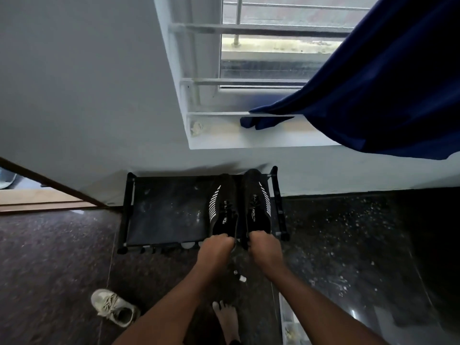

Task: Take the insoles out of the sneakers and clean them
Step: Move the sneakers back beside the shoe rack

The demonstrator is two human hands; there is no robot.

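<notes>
Head cam: white sneaker (113, 307) lies on the floor (49, 245) at left, black shoe rack (161, 212) stands against the wall (74, 95). Left hand (217, 245) grips the heel of the left black sneaker (221, 205) and right hand (263, 242) grips the heel of the right black sneaker (257, 200); the pair sits side by side on the rack's right end, toes to the wall. Blue curtain (373, 95) hangs upper right.

My forearms reach forward and down, side by side. My left hand (216, 245) curls its fingers round the heel of the left sneaker (221, 205); my right hand (264, 242) grips the right sneaker (257, 202) likewise, knuckles up.
</notes>
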